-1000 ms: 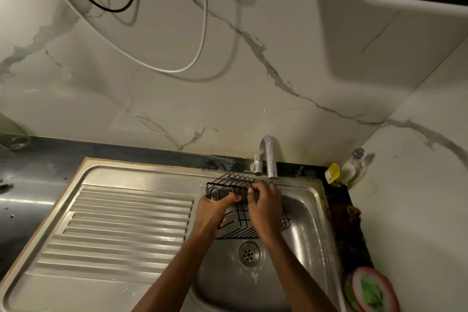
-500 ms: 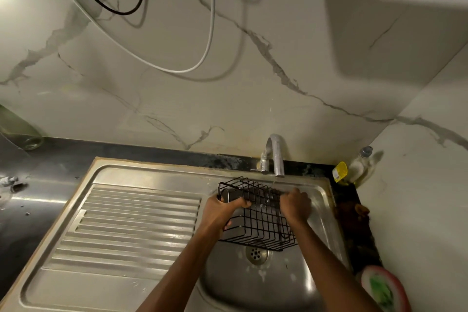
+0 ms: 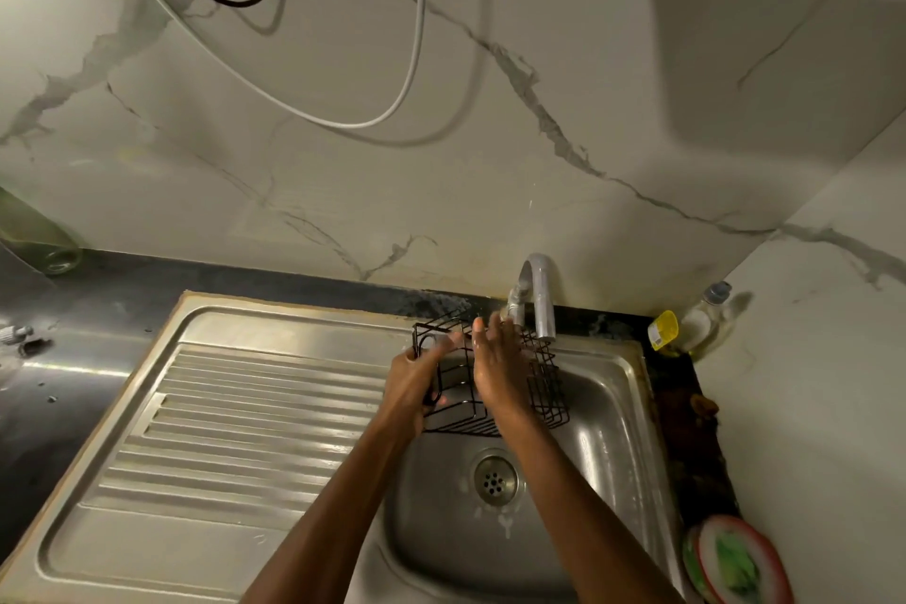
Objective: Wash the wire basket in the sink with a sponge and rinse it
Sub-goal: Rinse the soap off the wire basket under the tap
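**A:** Where is the wire basket?

**B:** The black wire basket [image 3: 495, 378] is held up over the steel sink [image 3: 613, 412], at the back of the bowl, just under the spout of the tap [image 3: 539, 297]. It sits above the drain [image 3: 495, 478], clear of the bowl's floor.

**A:** How does the person hold it?

**B:** The left hand [image 3: 416, 383] is wrapped around the basket's left end, fingers curled through the wires and thumb along the top rim. The right hand [image 3: 497, 368] lies flat over the middle of the basket, fingers straight and close together, pointing toward the wall. Whether it presses anything against the wires cannot be told; no sponge shows.

**A:** And around the sink?

**B:** The ribbed drainboard [image 3: 235, 427] stretches left of the bowl. A yellow-capped bottle [image 3: 664, 331] and a clear bottle [image 3: 706, 319] stand in the corner on the right, and a red-rimmed plate [image 3: 745, 564] with green on it rests at the lower right. A white cable [image 3: 416, 39] and a black cable [image 3: 230, 0] hang against the marble wall.
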{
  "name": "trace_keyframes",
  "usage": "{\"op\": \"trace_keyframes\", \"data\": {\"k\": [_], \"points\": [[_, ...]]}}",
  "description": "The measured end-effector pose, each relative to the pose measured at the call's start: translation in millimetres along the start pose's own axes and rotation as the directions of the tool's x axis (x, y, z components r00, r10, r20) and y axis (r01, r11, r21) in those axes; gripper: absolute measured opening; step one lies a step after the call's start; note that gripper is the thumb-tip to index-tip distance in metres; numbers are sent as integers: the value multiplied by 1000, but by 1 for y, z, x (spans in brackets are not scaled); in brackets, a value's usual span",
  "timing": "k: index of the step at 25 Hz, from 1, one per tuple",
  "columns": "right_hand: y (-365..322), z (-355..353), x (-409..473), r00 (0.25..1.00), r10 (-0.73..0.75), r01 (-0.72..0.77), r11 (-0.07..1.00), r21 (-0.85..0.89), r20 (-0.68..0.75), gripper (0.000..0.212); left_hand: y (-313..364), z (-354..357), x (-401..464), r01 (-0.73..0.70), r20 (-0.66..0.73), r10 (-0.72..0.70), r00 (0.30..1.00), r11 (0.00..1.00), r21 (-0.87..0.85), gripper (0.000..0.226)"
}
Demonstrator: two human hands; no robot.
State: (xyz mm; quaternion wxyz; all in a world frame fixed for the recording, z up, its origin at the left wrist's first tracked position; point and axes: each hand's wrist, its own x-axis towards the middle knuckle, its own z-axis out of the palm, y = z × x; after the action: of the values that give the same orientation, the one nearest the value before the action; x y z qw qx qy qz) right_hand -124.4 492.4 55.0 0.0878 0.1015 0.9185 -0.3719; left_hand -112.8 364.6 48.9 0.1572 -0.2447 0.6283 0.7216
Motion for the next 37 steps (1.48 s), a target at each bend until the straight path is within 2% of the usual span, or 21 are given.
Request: {"op": "trace_keyframes", "data": {"k": [2, 4, 5, 6, 7, 9, 11, 14, 17, 20, 23, 25, 28, 30, 32, 34, 36, 37], "points": [[19, 7, -32, 975, -204, 215, 963, 160, -84, 64, 2, 3, 1, 21, 0, -21, 1000, 1000, 11, 66], [53, 13, -58, 947, -302, 318, 923, 214, -106, 63, 1, 6, -3, -6, 38, 4, 999, 999, 50, 68], [77, 16, -62, 953, -280, 300, 921, 247, -115, 62, 1, 7, -4, -15, 54, 11, 998, 997, 71, 68], [96, 16, -62, 975, -191, 216, 929, 301, -111, 62, -1, 7, -4, -20, 67, 14, 998, 996, 84, 66], [110, 15, -54, 994, -53, 83, 938, 336, -97, 63, -2, 7, -4, -17, 75, 10, 997, 996, 90, 63], [119, 1, -29, 980, 192, -160, 921, 354, -57, 73, 2, 9, -10, 8, 99, -17, 995, 996, 91, 54], [112, -18, -3, 953, 299, -267, 900, 344, -40, 81, 6, 9, -10, 34, 111, -43, 993, 996, 80, 47], [101, -32, 24, 917, 400, -391, 896, 209, -1, 85, 9, 0, -6, 131, 55, -131, 990, 991, 8, 51], [86, -22, 32, 914, 405, -403, 900, 165, 25, 82, 13, -15, -3, 248, 17, -247, 969, 965, -91, 67], [65, -33, 34, 919, 344, -369, 923, 107, 193, 68, 11, -30, 2, 312, 21, -313, 950, 940, -137, 55], [72, -72, 33, 865, 336, -430, 879, 207, 373, 82, 2, -39, 15, 441, 44, -442, 896, 875, -200, 53], [89, -95, 24, 859, 356, -481, 807, 343, 368, 86, -6, -35, 20, 489, 61, -488, 871, 848, -206, 45], [121, -109, 10, 879, 364, -477, 695, 538, 309, 96, -12, -16, 23, 485, 32, -488, 872, 855, -182, 31], [133, -114, -4, 884, 326, -466, 662, 587, 334, 85, -19, 3, 26, 472, 49, -470, 881, 869, -148, 44], [146, -123, -14, 874, 323, -485, 626, 611, 362, 72, -18, 24, 22, 489, 22, -489, 872, 871, -39, 74], [168, -131, -20, 868, 360, -497, 612, 615, 342, 84, -12, 45, 25, 448, -3, -448, 894, 893, 39, 98], [190, -140, -25, 858, 396, -509, 576, 639, 326, 95, 4, 69, 20, 369, 53, -378, 924, 921, 127, 101], [197, -146, -29, 854, 402, -515, 564, 646, 330, 94, 10, 80, 20, 332, 100, -354, 930, 925, 187, 100]]}}
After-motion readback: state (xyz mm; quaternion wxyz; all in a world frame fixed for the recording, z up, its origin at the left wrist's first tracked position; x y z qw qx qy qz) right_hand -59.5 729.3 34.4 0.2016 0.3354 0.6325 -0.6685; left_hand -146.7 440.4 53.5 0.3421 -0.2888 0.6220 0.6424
